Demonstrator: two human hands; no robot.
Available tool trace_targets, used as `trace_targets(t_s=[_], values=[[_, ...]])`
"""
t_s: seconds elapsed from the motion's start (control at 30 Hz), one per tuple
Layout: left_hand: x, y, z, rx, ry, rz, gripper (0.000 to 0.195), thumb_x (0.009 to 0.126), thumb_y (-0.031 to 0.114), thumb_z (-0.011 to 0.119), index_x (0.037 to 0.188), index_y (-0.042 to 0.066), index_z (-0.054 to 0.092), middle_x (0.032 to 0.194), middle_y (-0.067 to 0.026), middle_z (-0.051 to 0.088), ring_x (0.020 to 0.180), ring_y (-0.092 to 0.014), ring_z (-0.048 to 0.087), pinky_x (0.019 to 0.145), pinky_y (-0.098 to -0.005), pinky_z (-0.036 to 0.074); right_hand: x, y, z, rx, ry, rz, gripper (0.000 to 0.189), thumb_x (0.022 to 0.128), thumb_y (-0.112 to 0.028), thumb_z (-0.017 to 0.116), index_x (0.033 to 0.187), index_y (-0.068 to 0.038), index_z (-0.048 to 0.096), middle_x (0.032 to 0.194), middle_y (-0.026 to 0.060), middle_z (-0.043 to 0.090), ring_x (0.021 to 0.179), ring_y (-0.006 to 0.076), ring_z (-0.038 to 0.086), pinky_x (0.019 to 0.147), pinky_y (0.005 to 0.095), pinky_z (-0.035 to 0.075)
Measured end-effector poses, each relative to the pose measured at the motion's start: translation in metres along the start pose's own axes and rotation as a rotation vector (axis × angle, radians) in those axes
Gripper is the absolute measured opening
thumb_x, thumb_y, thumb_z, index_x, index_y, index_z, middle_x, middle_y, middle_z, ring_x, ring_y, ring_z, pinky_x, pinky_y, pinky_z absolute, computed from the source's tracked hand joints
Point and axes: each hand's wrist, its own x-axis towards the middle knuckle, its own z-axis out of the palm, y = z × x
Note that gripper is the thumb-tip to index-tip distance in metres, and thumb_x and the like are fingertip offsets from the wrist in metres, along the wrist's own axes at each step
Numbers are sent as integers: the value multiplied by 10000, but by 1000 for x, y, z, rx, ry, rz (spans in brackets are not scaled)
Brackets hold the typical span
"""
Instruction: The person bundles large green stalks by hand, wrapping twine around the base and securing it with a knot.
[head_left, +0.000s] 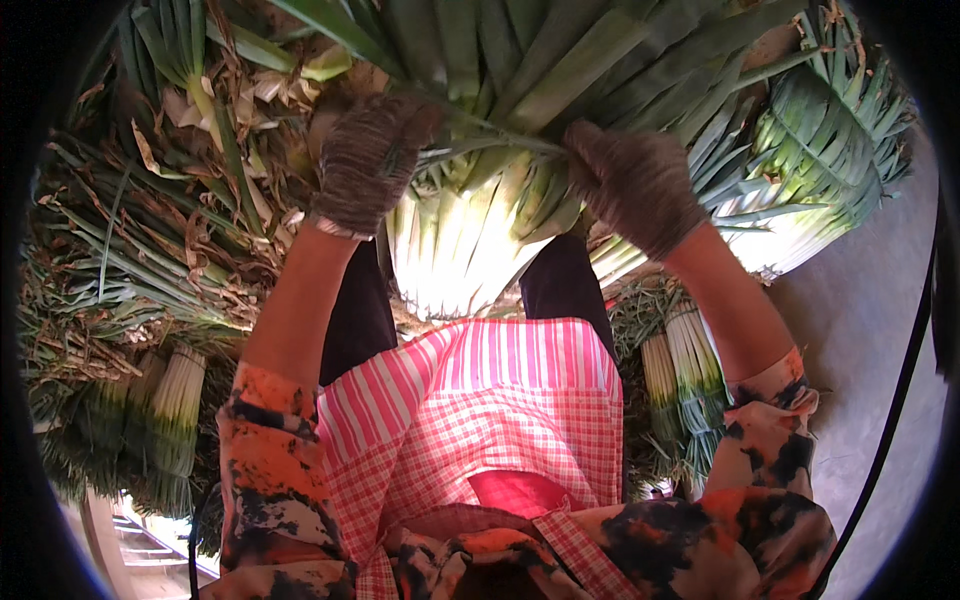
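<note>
A big bundle of green onions or leeks (457, 247) lies between my knees, white ends towards me and broad green leaves pointing away. My left hand (371, 161), in a grey-brown knitted glove, is closed on one end of a thin green leaf strand (495, 139) at the bundle's left side. At the right side my right hand (637, 184), gloved alike, is closed on the strand's other end. The strand runs across the bundle where its green leaves begin. My fingertips are partly in shadow.
Loose stalks and dry brown leaves (202, 217) are heaped at the left. A tied bundle (817, 157) lies at the upper right. Smaller tied bunches (176, 412) stand at the lower left, others (690, 360) at the right. A black cable (892, 435) crosses the grey floor (855, 322).
</note>
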Motion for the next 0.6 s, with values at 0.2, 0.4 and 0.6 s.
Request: trace_targets(t_s=[0.2, 0.4, 0.6], values=[[16, 40, -22, -1043, -181, -794, 241, 869, 273, 541, 894, 45, 615, 641, 25, 503, 518, -39, 427, 479, -195, 365, 3, 14, 27, 129, 217, -137, 182, 773, -254, 595, 761, -92, 512, 579, 100, 535, 561, 287, 572, 498, 387, 444], [31, 8, -5, -1309, -123, -1060, 181, 847, 261, 559, 757, 112, 509, 594, 13, 501, 388, -40, 348, 333, -182, 242, 6, 19, 34, 28, 240, -156, 242, 784, -310, 599, 752, -91, 502, 568, 97, 523, 556, 292, 564, 481, 385, 433], [17, 21, -3, -892, 54, -836, 194, 850, 276, 537, 862, 83, 519, 798, -43, 558, 572, -103, 485, 418, -212, 365, -26, 10, 45, 578, 546, 84, 243, 790, -246, 624, 944, -82, 532, 603, 86, 547, 505, 218, 553, 473, 326, 444]])
